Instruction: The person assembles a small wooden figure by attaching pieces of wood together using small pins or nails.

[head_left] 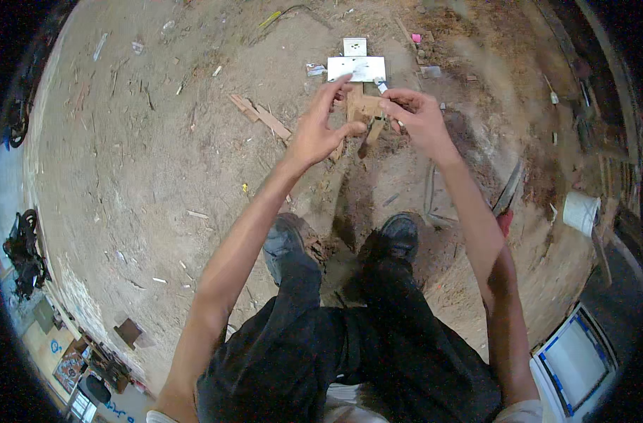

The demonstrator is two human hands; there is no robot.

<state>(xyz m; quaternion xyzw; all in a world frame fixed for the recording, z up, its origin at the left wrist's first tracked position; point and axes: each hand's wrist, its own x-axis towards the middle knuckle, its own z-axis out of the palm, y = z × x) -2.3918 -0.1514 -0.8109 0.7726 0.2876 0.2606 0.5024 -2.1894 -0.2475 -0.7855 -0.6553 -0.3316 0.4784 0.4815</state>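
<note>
- The white panel lies on the dirt floor, ahead of the person; a smaller white plate with dark holes sits just beyond it.
- The light wooden piece is on the near side of the white panel, between the 2 hands, with a crosswise part at its near end.
- The left hand is to the near left of the panel; its fingers are spread, thumb well apart from the index finger, grasping nothing. Whether the thumb touches the wood I cannot tell.
- The right hand is to the near right of the panel; its fingers are bent and pinched on the right end of the wooden piece.
- Broken wooden strips lie left of the panel and nearer the person.
- A pink scrap lies to the panel's far right, and a yellow strip to its far left.
- A saw with a red handle lies well right of the panel, on its near side, partly behind the right forearm.
- A white bucket is farther right of the panel still.
- 2 dark shoes stand on the panel's near side.
</note>
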